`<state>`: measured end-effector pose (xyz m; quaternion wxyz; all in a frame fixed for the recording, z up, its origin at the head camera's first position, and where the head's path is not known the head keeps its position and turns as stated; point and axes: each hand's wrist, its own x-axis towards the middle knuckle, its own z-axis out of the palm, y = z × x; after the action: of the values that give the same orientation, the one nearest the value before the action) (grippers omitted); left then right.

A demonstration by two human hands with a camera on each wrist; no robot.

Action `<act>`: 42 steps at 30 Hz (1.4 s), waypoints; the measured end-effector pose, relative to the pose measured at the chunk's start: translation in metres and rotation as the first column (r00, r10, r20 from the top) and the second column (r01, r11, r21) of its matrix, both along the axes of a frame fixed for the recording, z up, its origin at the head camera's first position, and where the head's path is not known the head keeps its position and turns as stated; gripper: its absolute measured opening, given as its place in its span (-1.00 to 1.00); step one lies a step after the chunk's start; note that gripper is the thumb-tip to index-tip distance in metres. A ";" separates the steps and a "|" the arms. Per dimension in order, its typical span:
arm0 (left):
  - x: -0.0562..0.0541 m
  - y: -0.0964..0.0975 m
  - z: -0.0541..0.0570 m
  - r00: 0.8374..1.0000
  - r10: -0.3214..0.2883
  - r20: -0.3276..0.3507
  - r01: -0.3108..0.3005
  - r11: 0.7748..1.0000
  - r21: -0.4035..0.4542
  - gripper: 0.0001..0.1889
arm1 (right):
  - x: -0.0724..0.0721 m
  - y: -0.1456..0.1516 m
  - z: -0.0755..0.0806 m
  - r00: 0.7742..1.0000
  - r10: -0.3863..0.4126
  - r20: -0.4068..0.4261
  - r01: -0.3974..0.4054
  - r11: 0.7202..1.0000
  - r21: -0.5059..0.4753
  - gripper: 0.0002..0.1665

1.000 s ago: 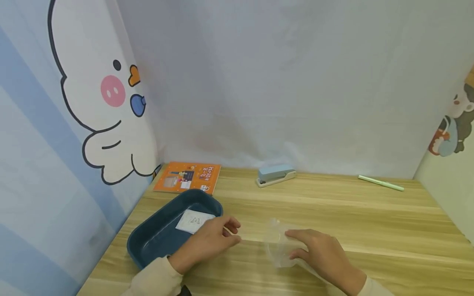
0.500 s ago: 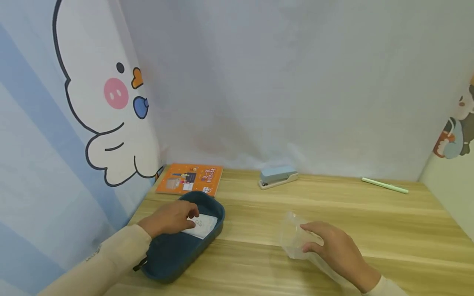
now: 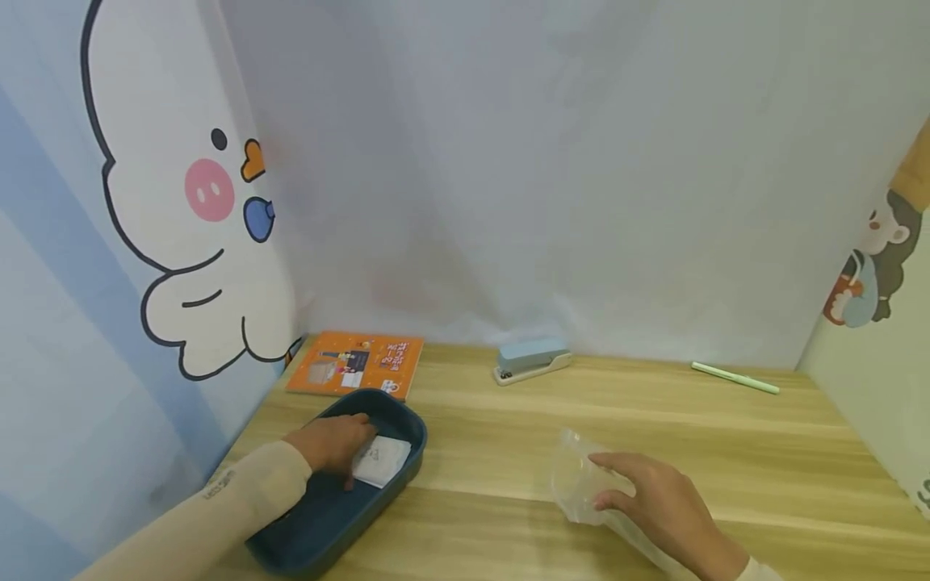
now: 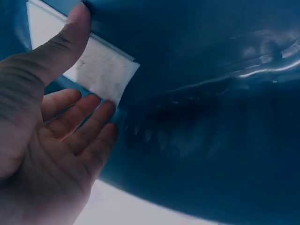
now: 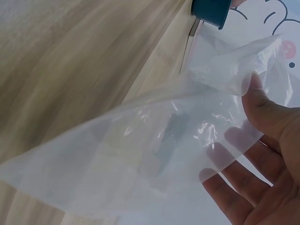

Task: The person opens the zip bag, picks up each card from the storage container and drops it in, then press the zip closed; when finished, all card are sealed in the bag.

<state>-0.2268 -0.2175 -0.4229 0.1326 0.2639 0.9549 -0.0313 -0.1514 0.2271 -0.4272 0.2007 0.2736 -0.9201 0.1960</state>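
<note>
A flat white packet (image 3: pixel 383 462) lies in a dark blue tray (image 3: pixel 316 526). My left hand (image 3: pixel 334 444) reaches into the tray beside the packet. In the left wrist view, its thumb crosses over the packet (image 4: pixel 104 65) and the spread fingertips come right to the packet's lower edge. My right hand (image 3: pixel 659 502) holds a clear plastic bag (image 3: pixel 574 486) by its mouth above the table. Seen from the right wrist, fingertips show through the bag's film (image 5: pixel 140 150), with the thumb at the opposite side of the mouth and the rest hanging out long.
An orange booklet (image 3: pixel 356 363) lies behind the tray at the left. At the back stands a light blue stapler (image 3: pixel 533 359), and a pale green pen (image 3: pixel 734 377) lies to the right. Wall sheets border the wooden table (image 3: pixel 494 532) at the back and sides.
My left hand has moved left from beyond the tray's right edge down into the tray, next to the packet. The right hand has shifted slightly right, still with the plastic bag.
</note>
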 end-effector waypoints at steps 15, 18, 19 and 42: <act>0.003 0.000 0.006 0.993 0.108 0.042 -0.110 0.993 0.032 -0.35 | 0.004 0.002 -0.005 0.995 -0.022 0.099 0.022 1.000 -0.002 -0.39; 0.010 -0.002 0.013 0.991 0.108 0.075 -0.115 0.990 0.087 -0.33 | 0.006 0.003 -0.005 0.993 -0.035 0.112 0.034 0.999 0.007 -0.39; 0.012 -0.004 0.016 0.992 0.104 0.066 -0.111 0.988 0.108 -0.32 | 0.006 0.003 -0.005 0.994 -0.038 0.104 0.038 0.999 0.003 -0.39; 0.042 0.081 0.057 0.990 0.015 -0.142 0.041 0.924 0.381 -0.33 | -0.010 -0.007 0.003 0.999 0.018 -0.046 -0.017 1.000 0.017 -0.36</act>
<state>-0.1846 -0.1362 -0.3655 0.0097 0.2881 0.9479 0.1359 -0.1613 0.2203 -0.4242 0.2179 0.2876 -0.9144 0.1835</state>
